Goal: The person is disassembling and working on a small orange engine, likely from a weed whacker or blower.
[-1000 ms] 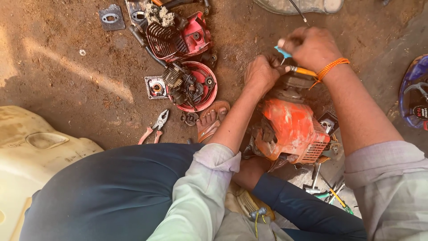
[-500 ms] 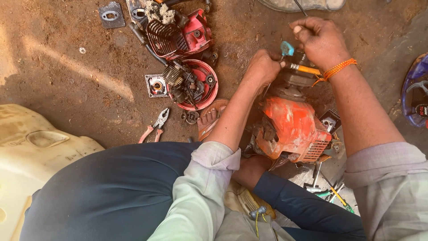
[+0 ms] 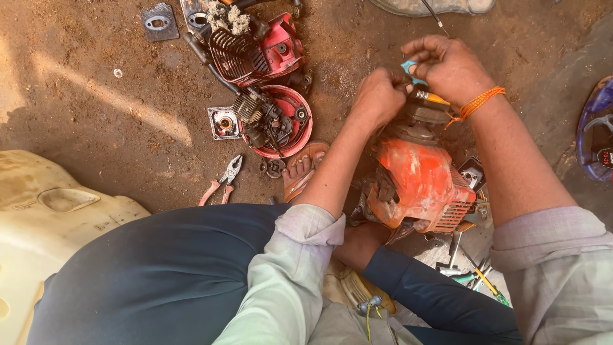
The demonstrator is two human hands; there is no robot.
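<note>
An orange small engine (image 3: 418, 182) sits on the dirt between my legs. My left hand (image 3: 378, 96) is clenched at the engine's dark top end, gripping a part there. My right hand (image 3: 447, 67), with an orange thread band at the wrist, pinches a small teal piece (image 3: 408, 69) just above the same spot. A yellow-handled tool shaft (image 3: 431, 98) shows under my right hand. What my left fist encloses is hidden.
Red engine parts (image 3: 268, 51) and a red round housing (image 3: 281, 121) lie on the dirt at upper centre. Pliers (image 3: 223, 179) rest to the left, a grey gasket (image 3: 158, 22) farther up. A cream plastic tank (image 3: 45, 217) sits left, loose tools (image 3: 476, 275) right, a blue object (image 3: 594, 131) at the edge.
Both hands shifted slightly on top of the engine. The right hand has turned, with the teal piece now pinched nearer the left fist.
</note>
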